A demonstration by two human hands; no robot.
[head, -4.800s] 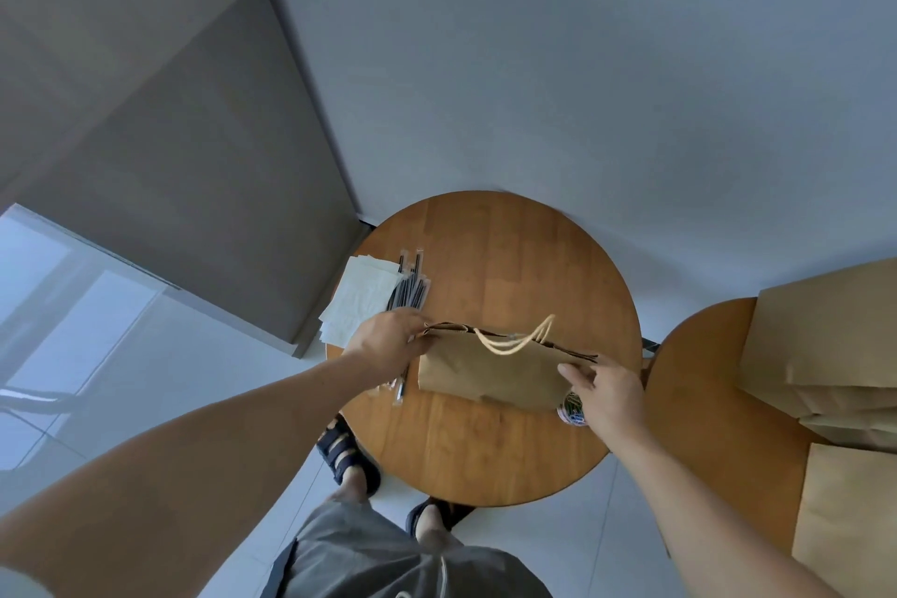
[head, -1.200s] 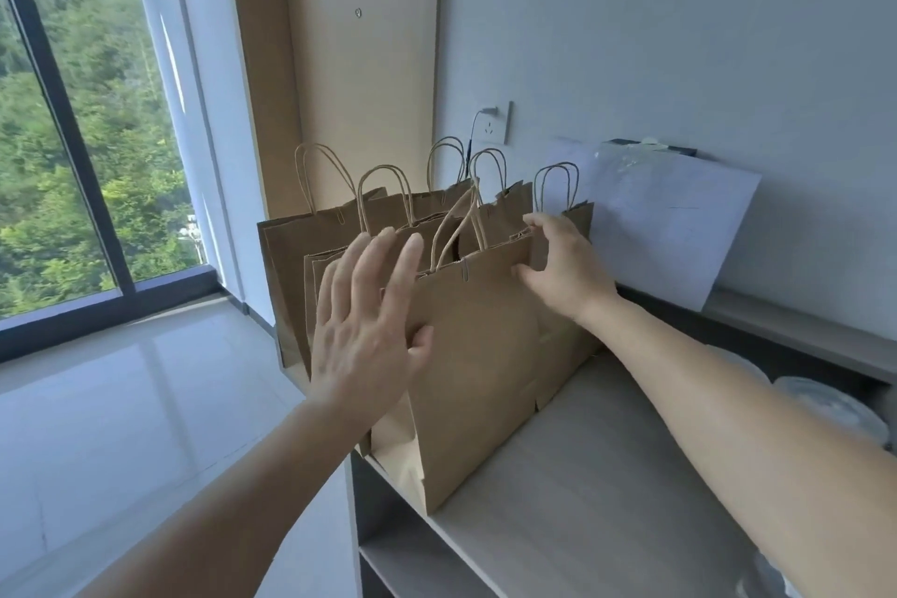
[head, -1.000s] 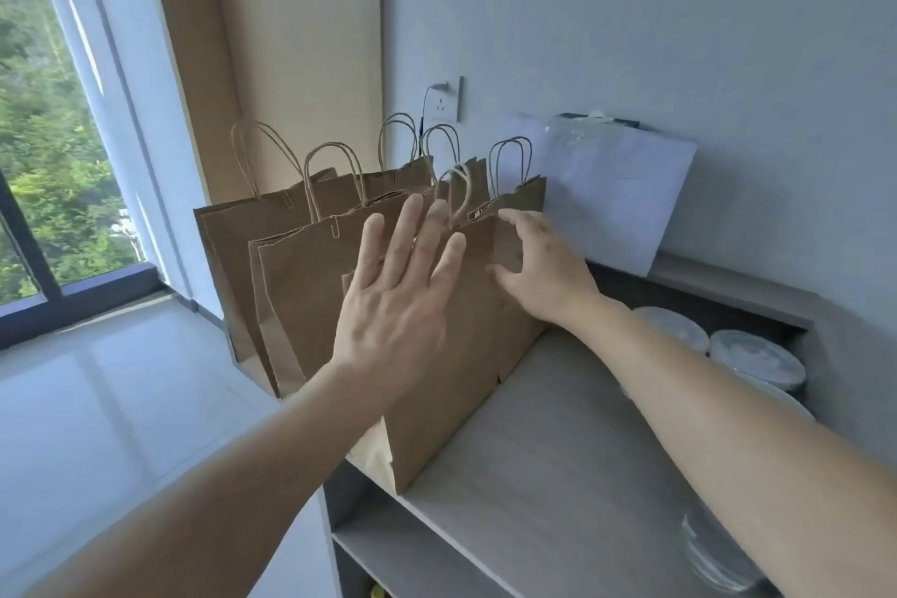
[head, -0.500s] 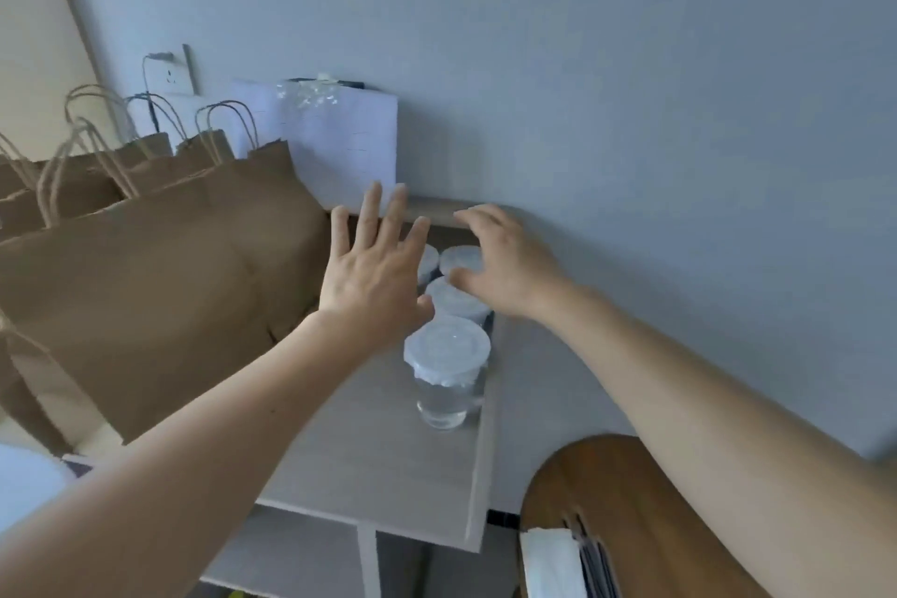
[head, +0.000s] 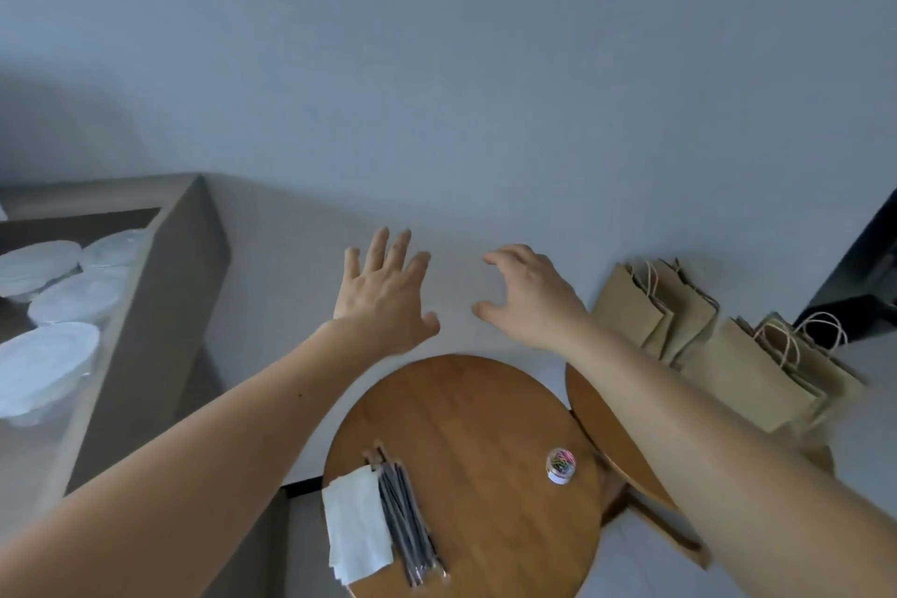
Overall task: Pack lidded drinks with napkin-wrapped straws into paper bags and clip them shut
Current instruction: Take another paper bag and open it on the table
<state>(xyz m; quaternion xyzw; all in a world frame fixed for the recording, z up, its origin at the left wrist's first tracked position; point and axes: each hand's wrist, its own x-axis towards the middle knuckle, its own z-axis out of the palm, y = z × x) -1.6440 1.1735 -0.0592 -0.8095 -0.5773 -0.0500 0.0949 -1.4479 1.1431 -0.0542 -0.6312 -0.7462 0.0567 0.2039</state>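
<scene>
left hand (head: 383,291): fingers spread, empty
right hand (head: 529,296): loosely curled, empty
paper bags (head: 747,379): stacked just right of right hand, nearer it
lidded drinks (head: 53,306): on shelf (head: 145,345), far left, left hand's side

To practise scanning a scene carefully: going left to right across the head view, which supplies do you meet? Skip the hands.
In order: lidded cups → napkins → straws → jar of clips → paper bags.
</scene>
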